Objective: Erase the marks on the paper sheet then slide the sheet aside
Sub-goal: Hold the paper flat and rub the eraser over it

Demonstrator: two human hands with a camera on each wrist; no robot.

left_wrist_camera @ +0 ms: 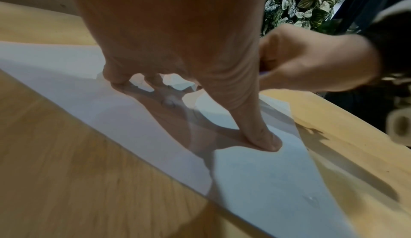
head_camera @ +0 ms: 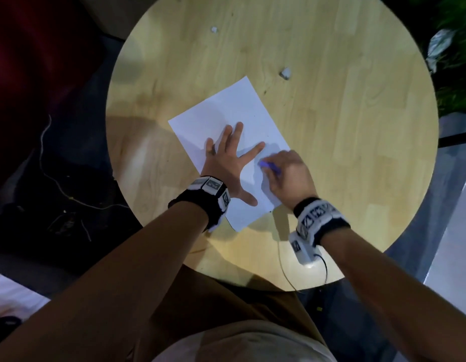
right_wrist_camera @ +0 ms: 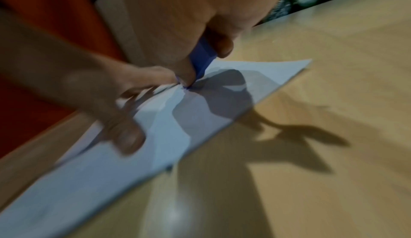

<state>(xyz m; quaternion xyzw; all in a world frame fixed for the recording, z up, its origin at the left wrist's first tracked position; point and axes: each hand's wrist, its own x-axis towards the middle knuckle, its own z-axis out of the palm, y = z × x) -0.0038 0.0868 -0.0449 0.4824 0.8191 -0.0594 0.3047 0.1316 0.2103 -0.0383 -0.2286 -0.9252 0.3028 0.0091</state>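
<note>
**Left hand pins the sheet while the right hand works a blue eraser on it**

A white paper sheet [head_camera: 226,118] lies at an angle near the middle of a round wooden surface [head_camera: 344,152]. The left hand [head_camera: 228,163] lies flat on the sheet with fingers spread and straight, thumb out toward the near edge, pressing the paper down. The right hand [head_camera: 289,176] is curled around a blue eraser [head_camera: 269,167], pinching it between thumb and fingers; in the right wrist view the eraser's tip [right_wrist_camera: 189,86] touches the paper just beside the left forefinger. That view is blurred, so no marks on the sheet can be made out. Both wrists carry black-and-white camera bands. Two small crumpled scraps [head_camera: 286,73] lie on the wood beyond the sheet, well apart from each other. Green foliage [left_wrist_camera: 311,1] stands past the surface's far right edge.
</note>
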